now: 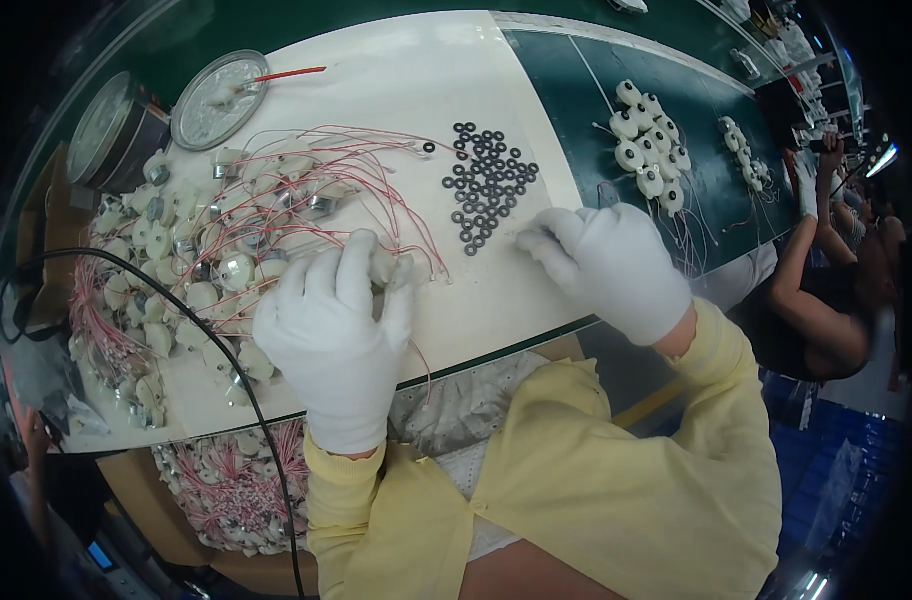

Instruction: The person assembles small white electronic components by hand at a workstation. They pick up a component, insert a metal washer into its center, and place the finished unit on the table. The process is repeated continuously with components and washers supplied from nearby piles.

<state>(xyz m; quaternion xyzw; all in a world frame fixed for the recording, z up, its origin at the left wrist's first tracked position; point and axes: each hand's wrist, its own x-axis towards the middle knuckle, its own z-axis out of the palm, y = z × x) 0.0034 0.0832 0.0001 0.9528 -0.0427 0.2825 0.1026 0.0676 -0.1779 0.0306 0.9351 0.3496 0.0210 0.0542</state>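
Observation:
My left hand (pixel 331 330), in a white glove, is closed around a small white motor (pixel 381 266), mostly hidden by the fingers. A thin red wire (pixel 423 365) hangs over the table edge beside that hand. My right hand (pixel 616 265), also gloved, hovers over the white board with thumb and fingertips pinched together; whatever they hold is hidden. Just left of those fingertips lie many small black rings (pixel 488 175), flat and close together. A heap of white motors (pixel 236 270) with silvery parts and red and white wires spreads beyond and left of my left hand.
At the far left stand a tin (pixel 116 130) and a round lid (pixel 191 115) bearing white paste and a red stick (pixel 291 73). Motors with black rings (pixel 648 150) sit grouped on the green surface. A black cable (pixel 191 312) crosses the left side. A person (pixel 816 300) works at right.

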